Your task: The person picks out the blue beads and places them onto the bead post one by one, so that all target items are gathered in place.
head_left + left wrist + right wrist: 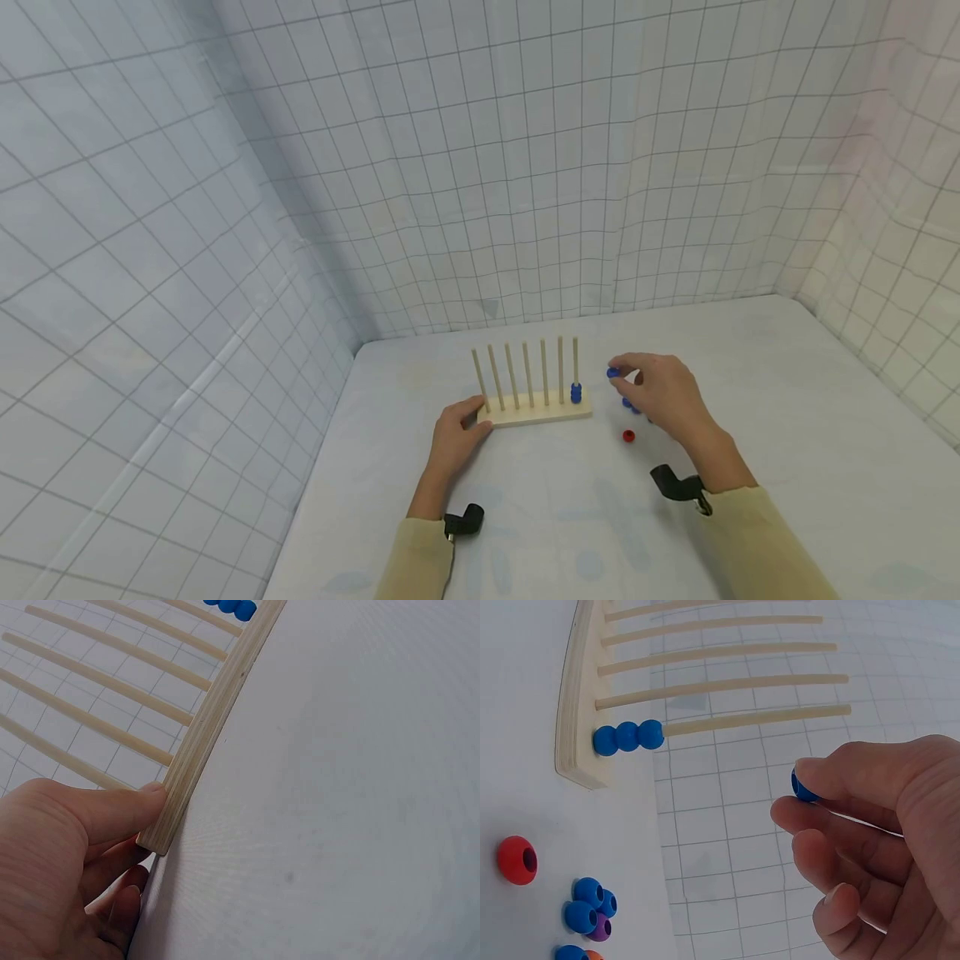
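A wooden peg board [536, 411] with a row of upright pegs stands on the table. Three blue beads [628, 737] are stacked at the foot of its rightmost peg. My left hand [453, 437] grips the board's left end; in the left wrist view the thumb [135, 810] presses on the base's edge. Between thumb and fingertips my right hand [663, 393] pinches a blue bead [804, 786], raised off the table to the right of the rightmost peg. The other pegs carry no beads.
A red bead [517, 860] lies on the table right of the board. Near it, several blue beads [581, 917], a purple bead [601, 928] and an orange one [594, 955] sit close together, partly hidden under my right hand in the head view. Grid-patterned curtains [487, 167] surround the table.
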### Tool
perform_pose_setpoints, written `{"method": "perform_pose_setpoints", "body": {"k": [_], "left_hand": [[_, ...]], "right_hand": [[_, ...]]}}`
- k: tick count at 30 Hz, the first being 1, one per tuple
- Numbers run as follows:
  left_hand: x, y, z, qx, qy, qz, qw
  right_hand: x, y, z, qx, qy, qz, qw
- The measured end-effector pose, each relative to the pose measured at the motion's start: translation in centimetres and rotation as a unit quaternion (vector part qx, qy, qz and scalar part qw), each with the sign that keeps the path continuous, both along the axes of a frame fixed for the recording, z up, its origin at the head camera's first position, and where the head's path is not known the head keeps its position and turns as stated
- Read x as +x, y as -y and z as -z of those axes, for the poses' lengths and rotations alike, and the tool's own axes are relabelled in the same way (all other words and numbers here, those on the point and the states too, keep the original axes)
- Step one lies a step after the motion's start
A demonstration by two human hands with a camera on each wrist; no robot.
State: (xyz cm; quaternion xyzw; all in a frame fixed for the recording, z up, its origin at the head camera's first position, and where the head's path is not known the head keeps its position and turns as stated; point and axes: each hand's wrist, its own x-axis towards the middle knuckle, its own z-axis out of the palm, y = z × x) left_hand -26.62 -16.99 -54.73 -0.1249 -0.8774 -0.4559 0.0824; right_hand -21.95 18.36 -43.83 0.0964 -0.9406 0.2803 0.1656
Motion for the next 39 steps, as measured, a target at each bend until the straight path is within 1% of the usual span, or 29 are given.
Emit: {"method": "perform_pose_setpoints", "body": {"k": [9,16,21,28,35,39], "left_hand": [[-0.1,0.0,0.2,-0.003,-0.003,-0.002,1.0000],[0.0,0.0,0.1,0.004,0.002,-0.002,1.0000],[0.0,0.0,0.2,0.003,-0.002,-0.003,1.0000],[-0.1,-0.1,0.2,0.009,0.000,-0.001,1.0000],[-0.1,-0.1,0.2,0.005,-0.004,0.002,1.0000],[-0.2,0.0,0.3,0.003,0.000,-0.001,1.0000]], "right_hand": [[-0.3,0.7,-1.1,-0.005,-0.018,0.003,0.9998],[-0.7,1.2,-1.4,-0.004,-0.048,0.004,0.9988],[-1.0,1.6,-1.6,-0.009,-0.067,0.005,0.9977],[-1.2,2.1,-2.3,-0.026,-0.090,-0.003,0.9956],[-1.5,2.6,-2.7,-0.026,-0.097,0.000,0.9950],[-1.6,2.9,-3.0,-0.030,-0.101,-0.001,0.9945]]}}
